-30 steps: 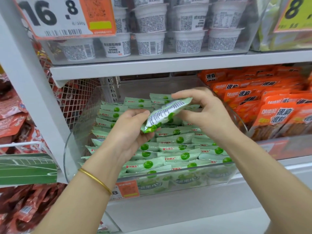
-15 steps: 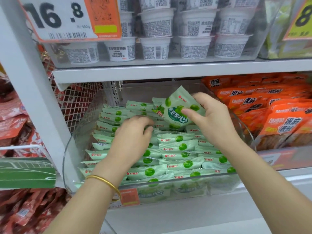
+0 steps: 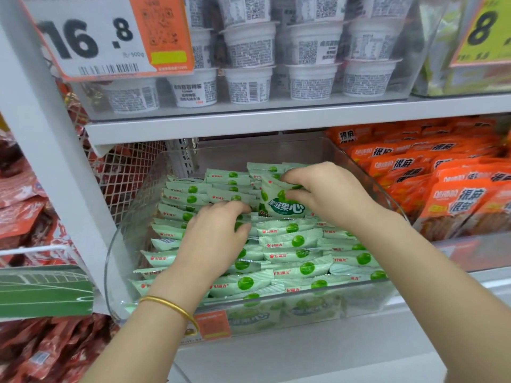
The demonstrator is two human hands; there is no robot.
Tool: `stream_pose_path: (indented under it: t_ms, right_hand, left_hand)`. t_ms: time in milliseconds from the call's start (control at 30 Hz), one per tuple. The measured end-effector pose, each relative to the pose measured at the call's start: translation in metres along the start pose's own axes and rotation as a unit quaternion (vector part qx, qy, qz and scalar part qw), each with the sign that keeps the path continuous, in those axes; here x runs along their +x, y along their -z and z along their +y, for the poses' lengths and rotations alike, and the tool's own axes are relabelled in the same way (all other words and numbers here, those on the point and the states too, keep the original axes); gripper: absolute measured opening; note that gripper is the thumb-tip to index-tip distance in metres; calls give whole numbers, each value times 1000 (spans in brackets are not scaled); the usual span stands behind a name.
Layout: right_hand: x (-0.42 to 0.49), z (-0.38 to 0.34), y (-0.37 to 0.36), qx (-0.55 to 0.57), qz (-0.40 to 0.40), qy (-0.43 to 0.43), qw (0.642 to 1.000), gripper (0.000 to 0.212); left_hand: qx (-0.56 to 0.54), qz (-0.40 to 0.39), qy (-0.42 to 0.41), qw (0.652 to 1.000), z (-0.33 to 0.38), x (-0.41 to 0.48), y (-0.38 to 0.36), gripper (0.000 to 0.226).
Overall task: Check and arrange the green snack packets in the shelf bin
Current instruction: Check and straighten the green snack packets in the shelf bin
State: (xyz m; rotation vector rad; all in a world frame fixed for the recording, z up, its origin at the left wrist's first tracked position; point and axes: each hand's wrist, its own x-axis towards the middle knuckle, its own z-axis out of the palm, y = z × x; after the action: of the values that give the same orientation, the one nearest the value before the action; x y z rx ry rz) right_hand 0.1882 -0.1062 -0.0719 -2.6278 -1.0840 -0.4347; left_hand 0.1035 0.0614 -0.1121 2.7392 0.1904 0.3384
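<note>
The right hand (image 3: 326,199) is pinching an upright pale-green foil snack packet (image 3: 282,207) just beside the left hand (image 3: 214,239), which is curling into the packet rows (image 3: 290,240) in the clear plastic bin (image 3: 114,244), grip unclear. Forcing it in is risking crumpled, toppled neighbours.

On my feed I see pale green packets (image 3: 287,239) in the clear bin (image 3: 116,261), each with a bright green circle and a red logo. The upright packet (image 3: 284,210) far in the bin is the same pale green, with white characters and darker green spots. An orange label (image 3: 211,324) sits on the bin's near wall. To the right are orange packets (image 3: 448,200) with white panels and dark characters. To the left are red packets (image 3: 19,217) and a green card (image 3: 41,291) lined in white. On the upper shelf, white cups (image 3: 249,84) bear black print, beside a white-and-orange price tag (image 3: 105,37) with black numerals and a yellow tag (image 3: 486,29). A gold bangle (image 3: 171,306) circles the left wrist.
</note>
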Motion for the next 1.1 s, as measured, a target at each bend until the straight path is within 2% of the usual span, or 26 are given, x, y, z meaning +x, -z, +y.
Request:
stream_pose_path:
  t_ms: [233,434,567,667,734,767,867,1000,1034,1101]
  right_hand:
    - [15,-5,-21,-29,-118,-10,993,41]
    - [8,-1,-20,-49,-53,-53,996,40]
    - [12,-3,-22,-50,-79,-59,994,30]
    - [13,-5,-25,-69,-122,-48,989,11]
    - [14,-5,-22,-78,-125,-46,988,17]
    - [14,-3,-23,-74,-113,-49,990,13]
    - [14,-3,-27,-66,-98,-51,992,17]
    - [15,1,-27,-31,-125,-53,990,15]
    - [15,4,-26,0,-113,-61,992,13]
    - [18,7,-23,64,-40,-82,994,8]
  left_hand:
    - [-33,29,11,999,1,3,2,38]
    - [-51,69,-34,996,5,14,0,40]
    - [-40,65,-39,996,4,22,-7,28]
    - [-6,44,-28,999,2,23,-10,25]
    - [5,51,-26,998,3,23,-9,26]
    - [10,52,-25,998,3,24,-9,25]
    - [34,19,-12,999,3,26,-9,25]
    - [22,11,-7,1000,2,28,-11,25]
    - [7,22,-7,1000,1,29,-11,23]
    - [-25,57,-5,998,0,34,-12,20]
